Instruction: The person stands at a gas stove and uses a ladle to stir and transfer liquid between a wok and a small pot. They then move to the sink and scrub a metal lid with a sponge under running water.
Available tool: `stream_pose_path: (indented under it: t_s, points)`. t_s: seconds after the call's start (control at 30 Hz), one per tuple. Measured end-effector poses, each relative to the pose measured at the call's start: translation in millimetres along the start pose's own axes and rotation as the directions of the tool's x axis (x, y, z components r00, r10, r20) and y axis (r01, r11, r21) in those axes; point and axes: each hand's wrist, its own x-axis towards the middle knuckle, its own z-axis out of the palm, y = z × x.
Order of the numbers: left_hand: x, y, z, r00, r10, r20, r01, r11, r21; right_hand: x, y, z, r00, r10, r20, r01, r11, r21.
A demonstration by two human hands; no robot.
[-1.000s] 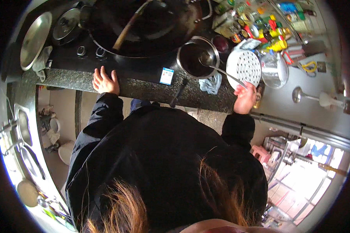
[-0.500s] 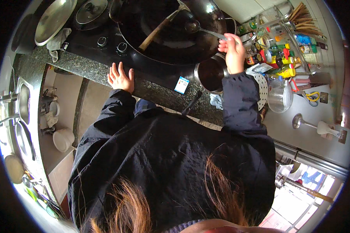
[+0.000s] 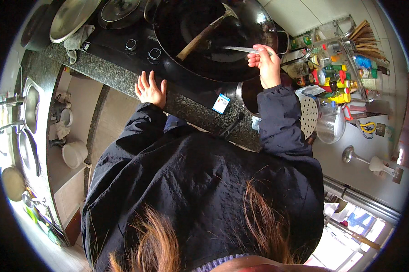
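Right hand (image 3: 267,65) clamped on ladle (image 3: 237,48), moved from pot (image 3: 248,96) to wok (image 3: 191,20); left hand (image 3: 151,92), fingers apart, at counter (image 3: 107,75).

Ladle (image 3: 240,49) out of pot (image 3: 240,96), now over wok (image 3: 260,18).

- The upper edge cut off the wok (image 3: 169,31), top centre, and the metal dish (image 3: 73,20), upper left.
- The bowl of the ladle (image 3: 236,48) was too dark to make out; the right hand (image 3: 265,65) partly hid its handle.
- The right sleeve (image 3: 281,120) partly covered the pot (image 3: 248,97), cloth (image 3: 255,124) and strainer (image 3: 309,115), right of centre.
- Print on the card (image 3: 221,104), mid-frame, was too small to read.
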Motion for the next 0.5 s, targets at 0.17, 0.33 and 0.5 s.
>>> stream_pose_path:
  t_s: [0.17, 0.33, 0.5]
  points:
    - [0, -2, 1, 1.0, 0.007, -0.004, -0.007, 1.0, 0.004, -19, -11, -14, 0.997, 0.074, -0.03, -0.069, 0.987, 0.147]
    - [-1, -3, 4, 1.0, 0.028, -0.007, -0.028, 1.0, 0.01, -57, -33, -46, 0.995, 0.013, -0.103, 0.009, 0.978, 0.211]
    - [-1, -3, 6, 0.998, 0.041, -0.046, -0.04, 0.999, 0.022, -117, -56, -90, 0.941, -0.083, -0.329, 0.164, 0.959, 0.23]
